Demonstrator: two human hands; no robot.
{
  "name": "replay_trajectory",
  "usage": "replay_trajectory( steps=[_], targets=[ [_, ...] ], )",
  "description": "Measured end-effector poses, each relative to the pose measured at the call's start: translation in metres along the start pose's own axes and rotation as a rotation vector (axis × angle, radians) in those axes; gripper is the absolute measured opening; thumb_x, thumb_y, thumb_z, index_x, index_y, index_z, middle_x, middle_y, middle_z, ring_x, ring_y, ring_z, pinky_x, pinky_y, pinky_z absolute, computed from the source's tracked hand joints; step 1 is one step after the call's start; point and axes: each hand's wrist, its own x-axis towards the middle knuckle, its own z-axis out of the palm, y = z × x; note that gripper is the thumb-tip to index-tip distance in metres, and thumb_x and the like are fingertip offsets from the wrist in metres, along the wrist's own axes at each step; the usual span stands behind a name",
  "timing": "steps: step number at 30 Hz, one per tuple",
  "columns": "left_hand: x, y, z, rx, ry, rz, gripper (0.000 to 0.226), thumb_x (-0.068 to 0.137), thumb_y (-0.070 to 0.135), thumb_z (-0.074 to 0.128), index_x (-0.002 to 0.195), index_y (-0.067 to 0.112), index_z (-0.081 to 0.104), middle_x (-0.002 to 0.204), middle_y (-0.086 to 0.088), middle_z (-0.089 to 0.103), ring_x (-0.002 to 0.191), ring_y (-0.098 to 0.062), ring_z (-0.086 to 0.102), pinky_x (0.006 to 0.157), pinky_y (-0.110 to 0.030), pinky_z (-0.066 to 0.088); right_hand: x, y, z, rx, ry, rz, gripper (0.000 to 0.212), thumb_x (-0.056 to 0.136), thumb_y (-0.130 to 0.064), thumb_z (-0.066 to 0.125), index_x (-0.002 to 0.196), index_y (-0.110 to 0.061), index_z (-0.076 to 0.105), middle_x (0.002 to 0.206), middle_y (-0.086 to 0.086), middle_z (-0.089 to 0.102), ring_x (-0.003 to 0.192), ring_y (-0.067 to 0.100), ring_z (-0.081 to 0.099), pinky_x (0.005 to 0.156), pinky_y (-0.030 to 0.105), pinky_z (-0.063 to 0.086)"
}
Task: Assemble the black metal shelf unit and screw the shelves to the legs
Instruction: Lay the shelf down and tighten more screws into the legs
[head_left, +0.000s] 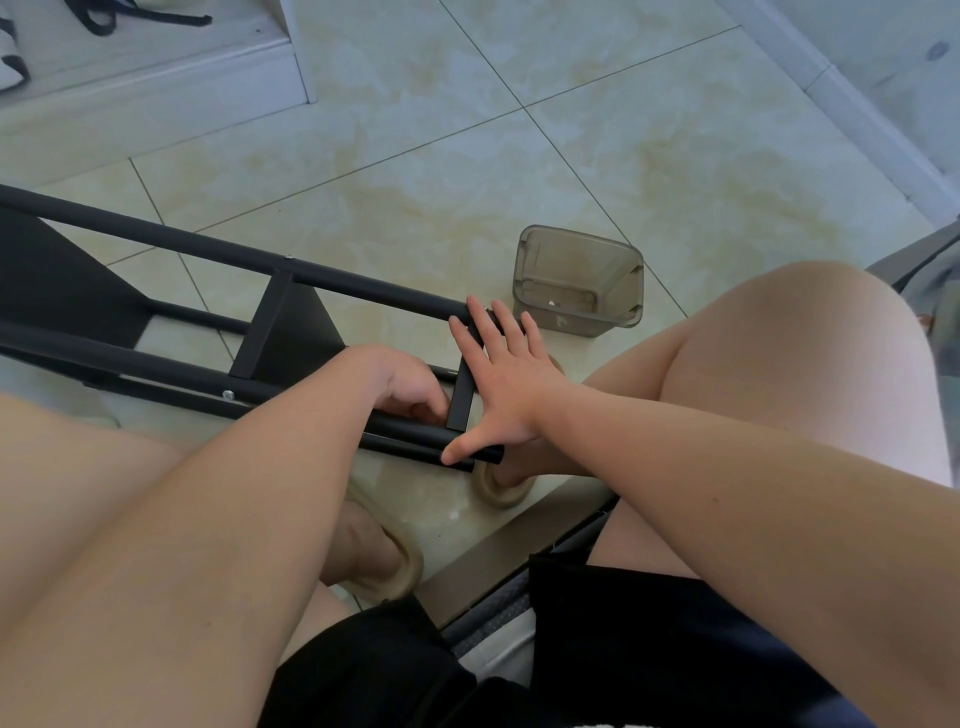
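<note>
Right hand (498, 379) lay flat, fingers straight and spread, pressing on the end shelf (461, 400) of the black metal shelf unit (52, 280). Its thumb touched the lower leg (405, 427). Left hand (405, 387) sat just beside the end shelf with fingers curled down at the same leg. Whether it grasped anything could not be determined.

Floor (467, 156): glossy cream tiles with brownish veining and dark grout lines. White skirting (857, 114) ran along the upper right. A white raised step (156, 78) occupied the upper left.

Shelf unit: lying on its side on the floor, extending out of view to the left. An upper leg (234, 254) and the lower leg were visible, both tubular. A screw head (227, 395) showed on the lower leg.

Container (524, 291): translucent grey plastic, upright on the floor, just beside the end of the upper leg and near the right-hand fingertips. A few small pale items (551, 302) lay on its bottom, too small to identify.
</note>
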Motion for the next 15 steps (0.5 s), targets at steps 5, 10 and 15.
replay_trajectory(
  steps=[5,10,15],
  targets=[
    [-0.0020,-0.0011,0.0005,-0.045,-0.037,0.004,0.012,0.087,0.011,0.061,0.088,0.007,0.072,0.087,-0.004,0.071,0.088,-0.020,0.060,0.096,-0.035,0.041,-0.0009,0.0004,0.0001,0.002,0.001,-0.005,0.158,0.041,-0.105,0.040,0.158,-0.019,-0.023,0.161,0.009,-0.036,0.149,0.035,-0.031,0.121,0.057,-0.014],
    [-0.0021,0.0013,0.0006,0.008,0.013,0.004,0.020,0.088,0.013,0.063,0.068,0.013,0.067,0.063,0.002,0.063,0.060,-0.012,0.056,0.071,-0.028,0.041,-0.0014,-0.0001,-0.0011,0.007,-0.005,-0.008,0.158,0.042,-0.105,0.043,0.158,-0.019,-0.023,0.162,0.009,-0.036,0.149,0.035,-0.031,0.122,0.058,-0.013],
    [-0.0033,-0.0019,-0.0008,-0.004,-0.010,-0.001,0.013,0.086,0.011,0.061,0.075,0.010,0.067,0.072,-0.003,0.062,0.081,-0.022,0.053,0.088,-0.034,0.038,-0.0014,-0.0004,-0.0008,0.006,-0.002,-0.008,0.158,0.044,-0.104,0.047,0.157,-0.019,-0.023,0.161,0.009,-0.036,0.149,0.035,-0.032,0.122,0.057,-0.014]
  ],
)
